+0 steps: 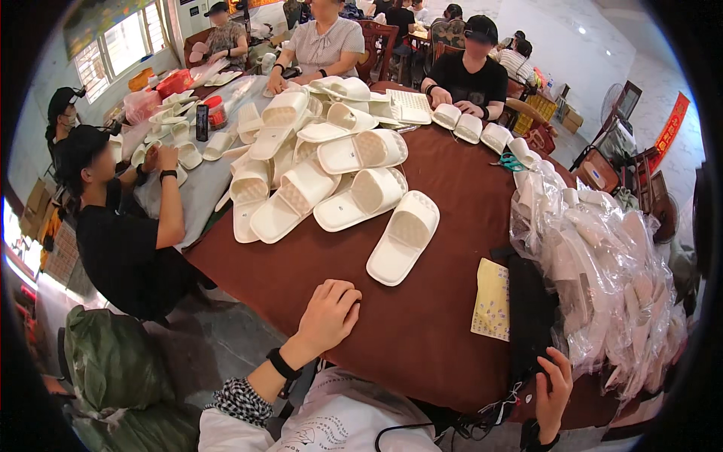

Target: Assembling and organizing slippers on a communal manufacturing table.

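My left hand (329,313) rests on the brown cloth (429,335) near the table's front edge. Its fingers are loosely curled together, and nothing shows in them. My right hand (555,392) is at the right front edge, beside a black strip of fabric (529,309); its fingers are apart and hold nothing. Ahead of my left hand lies a single white slipper (404,239), its toe strap pointing away from me. Behind it rises a heap of white slippers (294,197). A yellow printed sheet (491,299) lies left of the black fabric.
Clear plastic bags of white slippers (602,279) crowd the right side. Teal-handled scissors (512,162) lie near a row of slippers (468,128). Co-workers sit around the table, one in black (120,233) at the left. Green sacks (117,358) stand on the floor; dark cables (482,426) hang near me.
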The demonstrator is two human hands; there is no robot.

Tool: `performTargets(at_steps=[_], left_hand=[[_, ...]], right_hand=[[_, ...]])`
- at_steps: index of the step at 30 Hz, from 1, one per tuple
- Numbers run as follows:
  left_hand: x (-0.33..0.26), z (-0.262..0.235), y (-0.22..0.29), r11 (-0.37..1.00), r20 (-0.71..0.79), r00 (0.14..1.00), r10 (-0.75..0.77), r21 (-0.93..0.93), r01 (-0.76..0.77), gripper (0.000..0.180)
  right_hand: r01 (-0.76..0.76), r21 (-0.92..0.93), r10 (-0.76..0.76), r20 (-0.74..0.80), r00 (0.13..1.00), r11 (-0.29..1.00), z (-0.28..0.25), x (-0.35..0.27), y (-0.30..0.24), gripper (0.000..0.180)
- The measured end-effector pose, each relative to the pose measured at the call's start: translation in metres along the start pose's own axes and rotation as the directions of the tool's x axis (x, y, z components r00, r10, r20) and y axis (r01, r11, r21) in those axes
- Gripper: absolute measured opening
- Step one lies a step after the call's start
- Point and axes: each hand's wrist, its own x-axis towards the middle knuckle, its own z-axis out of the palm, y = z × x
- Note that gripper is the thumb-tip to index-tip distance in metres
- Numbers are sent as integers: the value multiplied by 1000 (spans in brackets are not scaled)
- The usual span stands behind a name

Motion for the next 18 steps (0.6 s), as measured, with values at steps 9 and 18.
performTargets(at_steps=[9, 18], left_hand=[[2, 1, 0, 999, -15, 1000, 27, 46, -26, 17], [1, 1, 1, 997, -10, 999, 42, 64, -41, 18]], right_hand=[[-53, 37, 55, -72, 996, 998, 11, -28, 13, 22], [-72, 57, 77, -103, 992, 996, 17, -43, 22, 22]])
